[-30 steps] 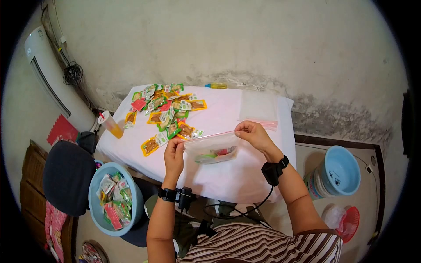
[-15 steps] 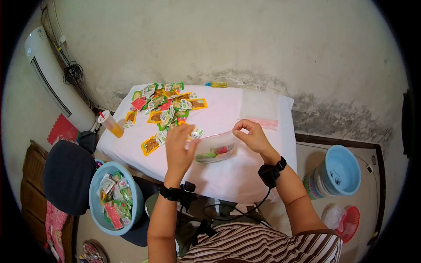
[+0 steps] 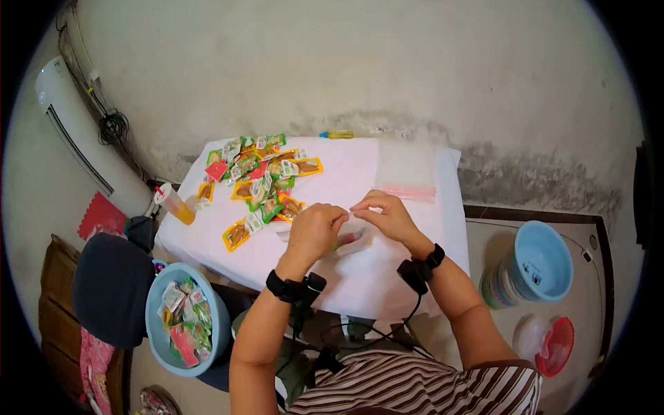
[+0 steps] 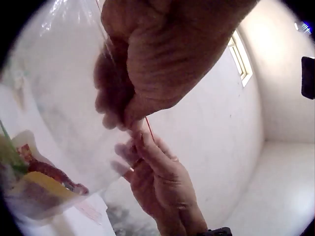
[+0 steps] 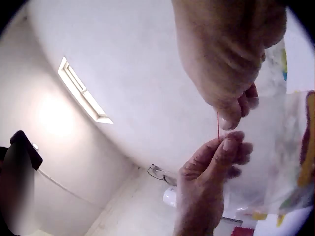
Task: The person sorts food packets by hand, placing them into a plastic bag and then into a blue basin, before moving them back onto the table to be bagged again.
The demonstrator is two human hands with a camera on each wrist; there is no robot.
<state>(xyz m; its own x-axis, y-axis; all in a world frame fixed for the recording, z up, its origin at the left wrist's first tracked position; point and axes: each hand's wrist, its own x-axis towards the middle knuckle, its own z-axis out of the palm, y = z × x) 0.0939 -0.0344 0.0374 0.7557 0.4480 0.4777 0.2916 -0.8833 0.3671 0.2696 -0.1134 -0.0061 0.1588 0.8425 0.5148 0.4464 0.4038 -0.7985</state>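
Both hands are at the top edge of a clear zip bag, which hangs over the front of the white-covered table. Thumb and fingers of my left hand pinch the red zip line close beside the right hand. My right hand pinches the same edge near the bag's right end, a short gap from the left fingertips. Low in the bag, the left wrist view shows a reddish-brown food packet with green and yellow parts around it. In the head view the hands partly cover the bag.
Snack packets lie heaped on the table's left, beside a drink cup. Flat clear bags lie at the back right. A blue basin of packets stands at lower left; another blue basin stands right.
My left hand has left the bag's left corner and moved right along the top edge, close to the right hand. My right hand has shifted slightly left.
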